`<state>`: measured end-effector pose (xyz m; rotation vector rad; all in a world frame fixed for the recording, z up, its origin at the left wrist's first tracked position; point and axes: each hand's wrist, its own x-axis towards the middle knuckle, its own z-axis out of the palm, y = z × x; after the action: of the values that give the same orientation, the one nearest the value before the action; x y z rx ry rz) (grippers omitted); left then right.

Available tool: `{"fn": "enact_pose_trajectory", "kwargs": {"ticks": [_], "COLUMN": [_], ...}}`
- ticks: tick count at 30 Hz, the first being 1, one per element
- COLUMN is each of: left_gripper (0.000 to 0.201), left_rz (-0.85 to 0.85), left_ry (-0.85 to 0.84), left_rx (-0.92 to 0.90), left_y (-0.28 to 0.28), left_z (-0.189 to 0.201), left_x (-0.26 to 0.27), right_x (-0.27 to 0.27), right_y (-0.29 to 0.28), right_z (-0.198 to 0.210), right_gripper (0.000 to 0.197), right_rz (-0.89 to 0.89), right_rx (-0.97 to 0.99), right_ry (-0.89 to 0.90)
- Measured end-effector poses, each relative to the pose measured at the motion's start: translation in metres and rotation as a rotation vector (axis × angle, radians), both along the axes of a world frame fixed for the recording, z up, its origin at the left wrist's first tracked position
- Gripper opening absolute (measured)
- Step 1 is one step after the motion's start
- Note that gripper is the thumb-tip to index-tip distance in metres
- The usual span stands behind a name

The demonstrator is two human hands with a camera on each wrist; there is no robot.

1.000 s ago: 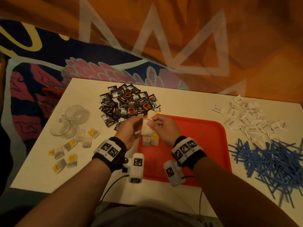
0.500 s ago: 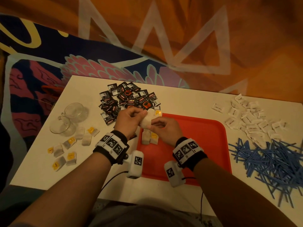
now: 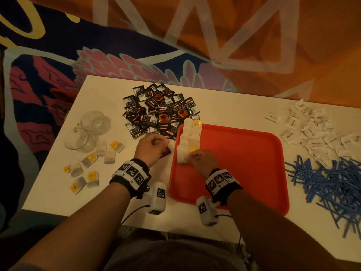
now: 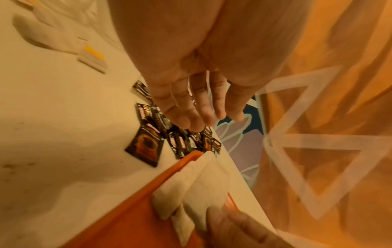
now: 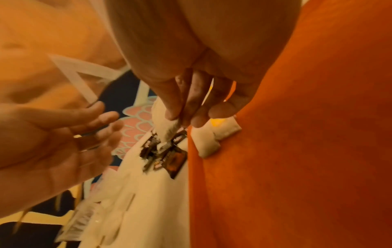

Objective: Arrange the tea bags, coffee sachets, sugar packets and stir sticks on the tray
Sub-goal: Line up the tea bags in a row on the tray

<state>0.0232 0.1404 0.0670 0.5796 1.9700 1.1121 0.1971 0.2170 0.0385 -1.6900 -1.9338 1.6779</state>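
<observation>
Right hand [image 3: 202, 160] pinching tea bag [image 3: 181, 157]; left hand [image 3: 151, 146] beside.

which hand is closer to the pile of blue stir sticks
Right. The right hand rests at the tea bag row on the red tray, the tray's bare width from the stir sticks. The left hand lies beyond the tray's far edge.

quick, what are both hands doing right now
Left hand: open, fingers straight, holding nothing, above the coffee sachets.
Right hand: pinching a tea bag at the left edge of the tray.
</observation>
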Motion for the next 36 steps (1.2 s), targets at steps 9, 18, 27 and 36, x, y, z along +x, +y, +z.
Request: {"fn": "enact_pose_trajectory", "kwargs": {"ticks": [9,18,27,36], "left_gripper": [0.008,0.009,0.013,0.037], "left_rz": [0.026,0.041,-0.049,-0.329], "left_ry": [-0.05,-0.013,0.1,0.536], "left_rx": [-0.114,-0.13,-0.19,-0.543], "left_y": [-0.039,-0.054,-0.069,-0.083], "left_z": [-0.026,-0.036,-0.05,-0.064], "left_x": [-0.026,-0.039,-0.045,-0.092], "right_x": [-0.016,-0.024,-0.026,-0.027], "right_y": [-0.02,-0.022,-0.037,-0.027], "right_z": [-0.044,-0.05,-0.039,-0.025], "right_gripper": [0.02,0.016,0.02,0.016], "right_rz": [0.047,-0.024,0.169,0.18], "right_rx": [-0.083,-0.026,0.083,0.083], "right_ry": [-0.319,-0.438,-0.371,-0.325]}}
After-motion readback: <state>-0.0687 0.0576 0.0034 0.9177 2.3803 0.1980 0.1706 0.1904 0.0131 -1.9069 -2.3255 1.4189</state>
